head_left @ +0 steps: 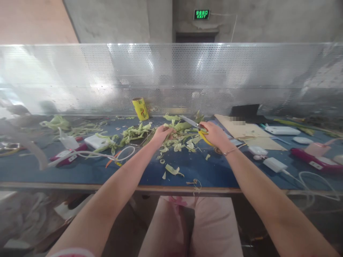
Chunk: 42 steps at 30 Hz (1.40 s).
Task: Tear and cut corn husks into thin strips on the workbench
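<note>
My right hand (213, 134) is wrapped round the yellow handles of a pair of scissors (190, 122), whose blades point up and left over the greens. To its left, my left hand (162, 135) has its fingers pressed together on pale green plant stems (183, 126); the fingertips are partly hidden among the stems. Cut leaves and peelings (178, 145) lie around and below my hands. A curved green scrap (173, 170) rests nearer the table's front edge.
A yellow can-like tube (140, 109) stands behind. White adapters (275, 165), purple power strips (313, 159) and cables lie at both sides. Brown cardboard (241, 129) lies at the right. A perforated screen (107, 78) borders the blue table (150, 178).
</note>
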Each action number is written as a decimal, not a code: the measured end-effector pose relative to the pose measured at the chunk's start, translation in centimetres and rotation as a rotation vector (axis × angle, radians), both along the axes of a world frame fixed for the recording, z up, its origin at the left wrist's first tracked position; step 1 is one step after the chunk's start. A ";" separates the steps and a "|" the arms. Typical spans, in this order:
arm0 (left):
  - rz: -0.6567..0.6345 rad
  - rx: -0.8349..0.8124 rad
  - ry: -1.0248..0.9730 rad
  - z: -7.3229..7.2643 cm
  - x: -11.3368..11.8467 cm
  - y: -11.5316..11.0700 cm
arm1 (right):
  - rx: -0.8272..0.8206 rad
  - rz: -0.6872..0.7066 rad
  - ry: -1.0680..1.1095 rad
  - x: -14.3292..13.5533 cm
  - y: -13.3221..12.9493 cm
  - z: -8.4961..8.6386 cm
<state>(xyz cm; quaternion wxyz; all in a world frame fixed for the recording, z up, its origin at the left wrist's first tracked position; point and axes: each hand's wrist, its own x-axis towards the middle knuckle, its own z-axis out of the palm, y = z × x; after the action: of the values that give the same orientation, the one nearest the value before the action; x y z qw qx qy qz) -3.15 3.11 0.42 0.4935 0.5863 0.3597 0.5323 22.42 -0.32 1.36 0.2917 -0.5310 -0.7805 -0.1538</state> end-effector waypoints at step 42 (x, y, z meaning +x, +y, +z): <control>0.421 0.391 0.470 0.8 -0.8 -0.7 | 0.077 -0.080 -0.185 -1.4 -1.2 0.4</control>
<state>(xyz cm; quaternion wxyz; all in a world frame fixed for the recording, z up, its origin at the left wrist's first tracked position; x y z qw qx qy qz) -3.92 2.38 1.23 0.1558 0.6890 0.4673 0.5316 21.05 -1.48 1.72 0.2324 -0.5337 -0.7758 -0.2435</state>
